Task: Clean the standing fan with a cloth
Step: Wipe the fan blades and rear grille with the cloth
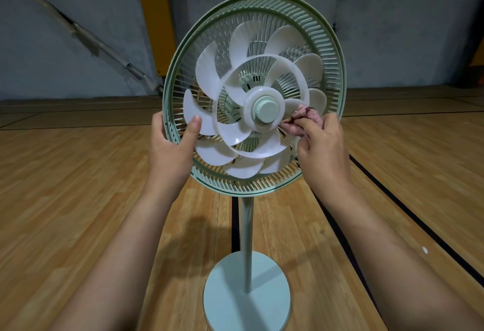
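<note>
A pale green standing fan (264,0) stands in front of me with no front grille, so its white translucent blades (209,68) and green hub cap (267,110) are bare. My left hand (170,144) grips the left rim of the rear grille, thumb lying on a blade. My right hand (322,144) holds a crumpled pink cloth (301,121) against a blade just right of the hub. The fan's pole (246,239) runs down to a round base (246,288).
The fan stands on a wooden plank floor (78,199) with dark lines running across it. A grey wall (78,29) with a yellow panel (157,31) and a slanted bar lies behind. A small white speck (424,250) lies on the floor at right.
</note>
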Action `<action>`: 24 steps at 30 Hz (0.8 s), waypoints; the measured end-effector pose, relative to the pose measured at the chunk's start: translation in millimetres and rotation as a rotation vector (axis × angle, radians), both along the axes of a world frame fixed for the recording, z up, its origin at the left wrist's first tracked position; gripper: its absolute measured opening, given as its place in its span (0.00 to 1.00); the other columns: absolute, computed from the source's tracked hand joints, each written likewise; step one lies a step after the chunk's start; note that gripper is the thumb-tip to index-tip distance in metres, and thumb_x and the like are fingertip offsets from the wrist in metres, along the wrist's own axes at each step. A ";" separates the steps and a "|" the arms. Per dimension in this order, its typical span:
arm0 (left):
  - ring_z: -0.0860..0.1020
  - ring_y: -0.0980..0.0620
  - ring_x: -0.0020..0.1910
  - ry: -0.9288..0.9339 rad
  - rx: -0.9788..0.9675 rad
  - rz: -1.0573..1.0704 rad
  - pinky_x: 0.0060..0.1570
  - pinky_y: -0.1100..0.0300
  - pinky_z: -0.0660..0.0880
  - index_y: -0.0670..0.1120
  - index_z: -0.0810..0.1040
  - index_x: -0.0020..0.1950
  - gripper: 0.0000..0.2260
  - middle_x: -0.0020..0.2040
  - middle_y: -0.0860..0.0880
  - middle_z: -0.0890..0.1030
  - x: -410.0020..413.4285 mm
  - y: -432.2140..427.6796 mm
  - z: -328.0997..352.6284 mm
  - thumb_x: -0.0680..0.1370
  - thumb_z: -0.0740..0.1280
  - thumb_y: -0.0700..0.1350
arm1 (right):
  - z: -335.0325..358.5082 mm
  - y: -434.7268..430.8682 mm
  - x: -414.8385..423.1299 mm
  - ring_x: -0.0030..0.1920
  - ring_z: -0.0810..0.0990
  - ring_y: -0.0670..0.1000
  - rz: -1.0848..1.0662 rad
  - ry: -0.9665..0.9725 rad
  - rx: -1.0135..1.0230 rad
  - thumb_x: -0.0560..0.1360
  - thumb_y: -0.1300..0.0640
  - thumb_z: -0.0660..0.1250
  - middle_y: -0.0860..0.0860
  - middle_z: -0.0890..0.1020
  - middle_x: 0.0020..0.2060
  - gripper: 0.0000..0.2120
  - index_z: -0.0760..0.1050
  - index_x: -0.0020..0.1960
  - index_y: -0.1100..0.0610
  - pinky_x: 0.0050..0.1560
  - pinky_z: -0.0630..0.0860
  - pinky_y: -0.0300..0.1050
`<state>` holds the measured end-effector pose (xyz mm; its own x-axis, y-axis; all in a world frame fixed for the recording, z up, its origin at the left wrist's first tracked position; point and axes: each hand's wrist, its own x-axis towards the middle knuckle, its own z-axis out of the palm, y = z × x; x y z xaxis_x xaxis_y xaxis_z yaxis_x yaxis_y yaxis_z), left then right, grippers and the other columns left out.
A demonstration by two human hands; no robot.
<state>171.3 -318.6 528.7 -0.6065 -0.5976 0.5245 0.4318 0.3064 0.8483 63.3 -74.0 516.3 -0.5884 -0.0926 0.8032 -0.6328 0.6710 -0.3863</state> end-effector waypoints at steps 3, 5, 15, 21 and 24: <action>0.86 0.61 0.52 -0.002 0.011 0.004 0.51 0.55 0.82 0.72 0.76 0.55 0.11 0.56 0.62 0.86 -2.6 -3.3 -2.7 0.77 0.75 0.60 | -3.2 -0.1 0.9 0.50 0.75 0.58 0.047 -0.004 -0.052 0.78 0.65 0.66 0.55 0.72 0.52 0.17 0.83 0.63 0.55 0.46 0.79 0.58; 0.86 0.59 0.53 0.001 0.023 -0.002 0.53 0.52 0.83 0.69 0.77 0.57 0.12 0.56 0.60 0.87 -3.5 -5.7 -4.9 0.77 0.75 0.57 | -7.1 -1.7 4.6 0.46 0.76 0.56 0.091 0.050 -0.107 0.77 0.64 0.67 0.54 0.72 0.52 0.14 0.83 0.61 0.56 0.43 0.78 0.54; 0.87 0.54 0.55 -0.015 0.024 -0.030 0.58 0.43 0.84 0.66 0.77 0.59 0.12 0.57 0.58 0.87 -2.6 -6.5 -5.7 0.80 0.75 0.52 | -28.0 -18.5 6.9 0.49 0.76 0.55 0.185 0.162 0.058 0.78 0.65 0.70 0.54 0.74 0.53 0.13 0.82 0.62 0.59 0.39 0.79 0.54; 0.86 0.53 0.57 -0.009 0.006 -0.035 0.60 0.42 0.84 0.59 0.76 0.62 0.12 0.57 0.56 0.87 -2.7 2.2 -4.5 0.82 0.74 0.47 | -33.5 -30.6 15.3 0.44 0.72 0.53 0.207 0.102 0.168 0.78 0.58 0.61 0.50 0.70 0.48 0.16 0.82 0.61 0.54 0.35 0.73 0.47; 0.86 0.52 0.57 0.000 0.013 -0.028 0.60 0.41 0.83 0.59 0.76 0.62 0.12 0.57 0.56 0.87 -2.0 4.6 -4.1 0.82 0.73 0.47 | -30.7 -32.6 17.5 0.46 0.74 0.51 0.224 -0.037 0.160 0.78 0.58 0.65 0.44 0.67 0.48 0.16 0.81 0.64 0.49 0.41 0.76 0.50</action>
